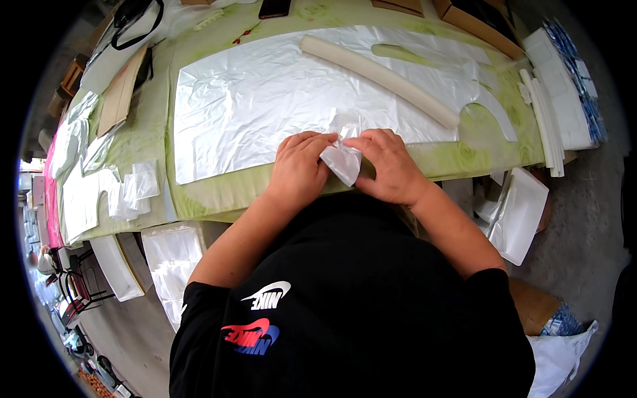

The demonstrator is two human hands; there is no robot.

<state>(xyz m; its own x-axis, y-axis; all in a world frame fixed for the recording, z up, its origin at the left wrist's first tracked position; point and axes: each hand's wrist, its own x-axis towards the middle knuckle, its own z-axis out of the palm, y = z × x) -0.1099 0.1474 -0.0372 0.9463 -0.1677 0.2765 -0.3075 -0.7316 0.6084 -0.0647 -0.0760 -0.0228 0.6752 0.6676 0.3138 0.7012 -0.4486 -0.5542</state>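
Observation:
At the table's front edge, both hands pinch a small bunched piece of thin white plastic film (342, 162). My left hand (298, 167) has its fingers curled on the film's left side. From the right, my right hand (393, 167) grips it between thumb and fingers. Just beyond them spreads a large, creased white plastic sheet (245, 99), shaped like a disposable apron with curved cutouts at its right end. A long beige roller (378, 79) lies slantwise across the sheet.
A green patterned cover (219, 199) lies over the table. Small folded plastic packets (142, 182) and a cardboard piece (123, 93) are on the left. White rolled tubes (545, 126) and a cardboard box (481, 26) stand right. A white bin (521, 215) sits below the right edge.

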